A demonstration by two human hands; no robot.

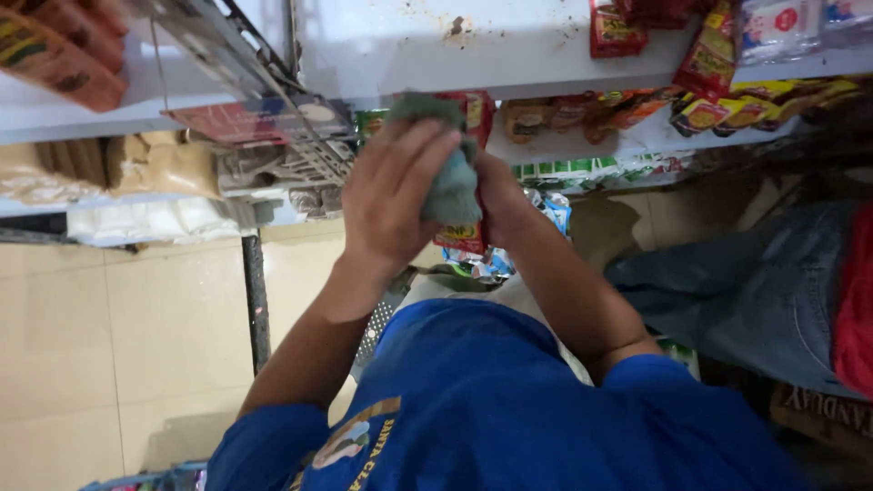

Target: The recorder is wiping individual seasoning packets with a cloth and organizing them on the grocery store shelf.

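Grey-green cloth (452, 182) is being pressed by the left hand (396, 195) against a red packet (466, 235). The right hand (498, 202) is gripping that packet, steadying it near the white shelf (436, 55).

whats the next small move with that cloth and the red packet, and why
Probably draw the grey-green cloth down along the red packet. The left hand presses the cloth flat against the packet's face, while the right hand holds the packet from behind. The cloth covers the upper part; the lower edge below it is bare.
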